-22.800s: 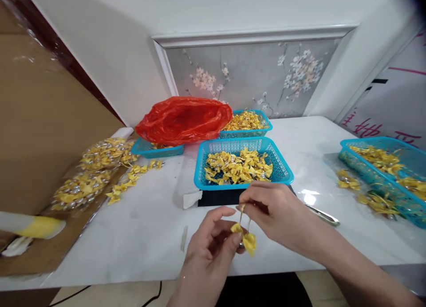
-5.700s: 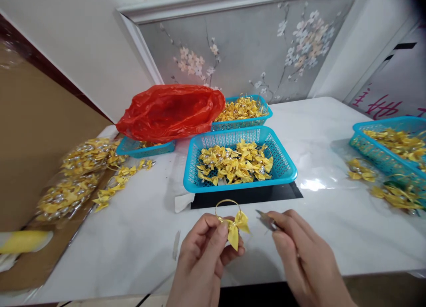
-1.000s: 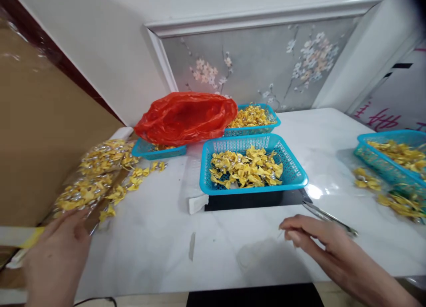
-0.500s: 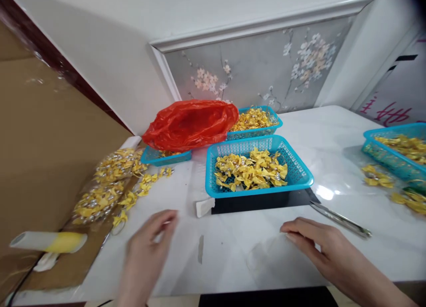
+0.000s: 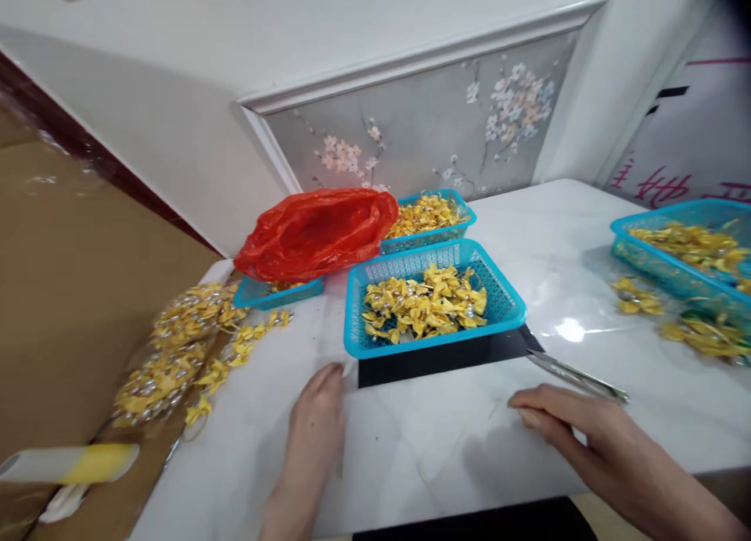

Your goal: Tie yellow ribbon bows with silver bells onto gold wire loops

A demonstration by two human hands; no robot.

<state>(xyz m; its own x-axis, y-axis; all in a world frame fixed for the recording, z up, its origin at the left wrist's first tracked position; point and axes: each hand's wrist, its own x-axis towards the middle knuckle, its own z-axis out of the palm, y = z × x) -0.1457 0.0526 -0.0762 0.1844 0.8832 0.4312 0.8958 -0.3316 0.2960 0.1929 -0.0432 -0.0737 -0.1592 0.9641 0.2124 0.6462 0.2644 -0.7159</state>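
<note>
My left hand (image 5: 317, 420) is at the front left of the blue basket (image 5: 522, 316), its fingers closed at a small crumpled white scrap (image 5: 347, 367) that they mostly cover. Yellow ribbon-like flowers with silvery beads (image 5: 425, 302) fill the basket. On the right, the thumb and fingers of my right hand (image 5: 578, 431) are pinched together just above the white table. A faint thin thread (image 5: 443, 463) seems to run from those fingertips in a loose curve over the tabletop. Metal tweezers (image 5: 578, 375) lie just beyond my right hand.
A red plastic bag (image 5: 317, 236) rests over a small blue basket (image 5: 282, 295). Further blue baskets of yellow pieces stand behind (image 5: 431, 236) and at the right (image 5: 674, 263). Bagged beaded flowers (image 5: 170, 361) lie at the left edge, near a white-and-yellow tube (image 5: 70, 464).
My left hand has moved right and forward to the white scrap and closed there. My right hand keeps its pinch near the tweezers. The view has shifted slightly.
</note>
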